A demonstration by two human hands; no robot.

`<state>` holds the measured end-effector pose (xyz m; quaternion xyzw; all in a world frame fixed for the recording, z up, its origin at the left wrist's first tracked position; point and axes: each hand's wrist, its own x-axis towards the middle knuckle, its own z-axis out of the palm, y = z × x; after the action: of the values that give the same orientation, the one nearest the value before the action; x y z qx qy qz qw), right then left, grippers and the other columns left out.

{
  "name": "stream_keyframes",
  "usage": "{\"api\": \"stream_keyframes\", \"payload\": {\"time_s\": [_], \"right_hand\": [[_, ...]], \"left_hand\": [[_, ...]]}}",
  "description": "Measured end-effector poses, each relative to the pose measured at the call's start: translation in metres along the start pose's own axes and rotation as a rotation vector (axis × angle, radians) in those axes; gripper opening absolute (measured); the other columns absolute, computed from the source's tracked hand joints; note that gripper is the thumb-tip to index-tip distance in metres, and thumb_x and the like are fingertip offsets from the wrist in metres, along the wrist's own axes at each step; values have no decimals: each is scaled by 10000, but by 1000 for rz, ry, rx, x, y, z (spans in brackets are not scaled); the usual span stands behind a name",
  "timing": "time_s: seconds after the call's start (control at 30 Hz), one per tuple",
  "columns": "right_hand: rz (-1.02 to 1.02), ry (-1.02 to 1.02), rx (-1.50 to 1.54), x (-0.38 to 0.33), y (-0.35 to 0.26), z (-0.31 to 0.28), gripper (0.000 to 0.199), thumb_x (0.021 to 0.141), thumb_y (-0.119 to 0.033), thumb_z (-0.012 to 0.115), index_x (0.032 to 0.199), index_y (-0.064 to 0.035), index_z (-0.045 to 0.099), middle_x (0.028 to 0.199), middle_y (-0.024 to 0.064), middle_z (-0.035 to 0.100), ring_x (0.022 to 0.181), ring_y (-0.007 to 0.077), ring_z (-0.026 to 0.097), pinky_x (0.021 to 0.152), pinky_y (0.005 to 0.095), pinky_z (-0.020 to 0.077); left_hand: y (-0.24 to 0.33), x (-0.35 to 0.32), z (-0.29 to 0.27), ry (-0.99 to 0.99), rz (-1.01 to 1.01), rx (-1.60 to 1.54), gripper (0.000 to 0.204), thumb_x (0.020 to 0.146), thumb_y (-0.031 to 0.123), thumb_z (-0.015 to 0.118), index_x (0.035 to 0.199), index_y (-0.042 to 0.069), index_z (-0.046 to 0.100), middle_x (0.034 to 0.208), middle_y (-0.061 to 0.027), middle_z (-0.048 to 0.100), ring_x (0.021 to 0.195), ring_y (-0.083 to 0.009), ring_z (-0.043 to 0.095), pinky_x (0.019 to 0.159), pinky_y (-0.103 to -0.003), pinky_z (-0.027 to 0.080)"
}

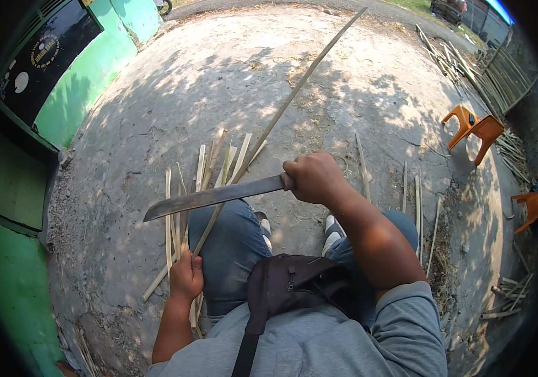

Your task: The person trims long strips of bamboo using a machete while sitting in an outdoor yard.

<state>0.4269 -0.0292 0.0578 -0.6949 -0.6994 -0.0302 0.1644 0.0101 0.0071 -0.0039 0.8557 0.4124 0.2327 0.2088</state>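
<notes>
Nearby, pale strips [168, 217] lie beside the left hand [185, 276].

machete blade [244, 190], centre: was dull metal | long strip [296, 91]: looked matt, woody | ground [124, 157]: was rough concrete | stool [487, 130], upper right: looked smooth plastic

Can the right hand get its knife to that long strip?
Probably yes: the right hand holds the knife across the long strip in this view, with nothing visible between them, though whether they touch is unclear.

Round gold lettering [45, 50] on dark pane [43, 78]
</notes>
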Motion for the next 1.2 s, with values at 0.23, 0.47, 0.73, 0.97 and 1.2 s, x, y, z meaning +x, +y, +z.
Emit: {"api": "stream_keyframes", "payload": {"time_s": [0.23, 0.47, 0.73, 0.97, 1.2], "right_hand": [[438, 148, 247, -7, 56, 6, 189, 925, -271, 665, 869, -100, 723, 816, 207, 702, 804, 449, 684, 739, 557, 546], [237, 139, 266, -8, 22, 3, 152, 910, -248, 673, 894, -102, 711, 817, 198, 699, 807, 447, 687, 729, 558, 543], [-20, -57, 30, -2, -2, -3, 142, 862, -252, 673, 834, -120, 717, 746, 144, 704, 729, 392, 712, 685, 519, 561], [324, 66, 190, -8, 39, 4, 142, 883, -249, 668, 876, -118, 723, 821, 187, 705, 804, 437, 690, 734, 544, 561], [228, 92, 279, -11, 18, 5, 142, 899, -243, 656, 897, -118, 722, 826, 178, 713, 808, 429, 695, 739, 542, 558]], "left_hand": [[5, 2, -4, -8, -31, 25, 415, 1098, 380, 534, 873, 31, 521, 701, -253, 585, 694, -517, 611, 579, -527, 445], [-4, -2, -1, -10, -15, 2, 426, 1103, 393, 523, 885, 28, 534, 679, -243, 580, 671, -502, 618, 572, -515, 450], [-6, 1, 3, -7, 6, 9, 397, 1099, 366, 535, 875, 39, 525, 698, -248, 589, 684, -506, 615, 574, -537, 444], [3, 1, -1, 0, -11, 41, 409, 1099, 371, 533, 868, 33, 530, 694, -247, 589, 683, -509, 614, 582, -545, 445], [0, -1, -1, -4, -15, 29, 432, 1107, 386, 502, 875, 23, 527, 677, -262, 582, 683, -525, 611, 570, -548, 435]]}}
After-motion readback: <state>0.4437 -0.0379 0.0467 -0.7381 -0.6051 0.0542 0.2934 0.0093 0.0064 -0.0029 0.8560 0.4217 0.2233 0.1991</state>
